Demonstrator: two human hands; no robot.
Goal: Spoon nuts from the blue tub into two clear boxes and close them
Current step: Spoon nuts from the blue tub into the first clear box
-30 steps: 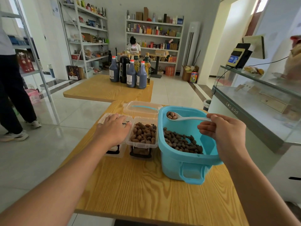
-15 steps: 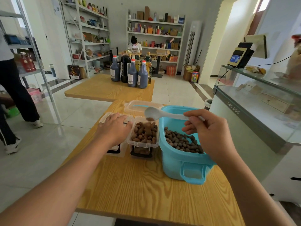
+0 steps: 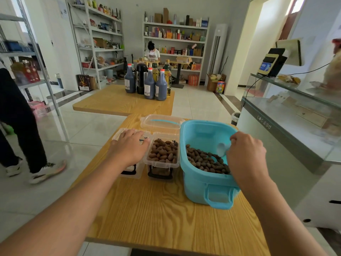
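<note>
Gripping spoon (image 3: 222, 149) in blue tub (image 3: 201, 189), right hand (image 3: 245, 154); left hand (image 3: 129, 146) flat on lidded box (image 3: 137, 172); bottles (image 3: 147, 84) behind.

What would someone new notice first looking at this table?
The blue tub of nuts at the table's right, with the right hand dipping a white spoon into it. Left of it stands an open clear box heaped with nuts, while the left hand rests flat on the closed box beside it.

Right hand (image 3: 245, 154) with spoon (image 3: 222, 149) in blue tub (image 3: 206, 183), seemingly among nuts (image 3: 204, 161).
</note>
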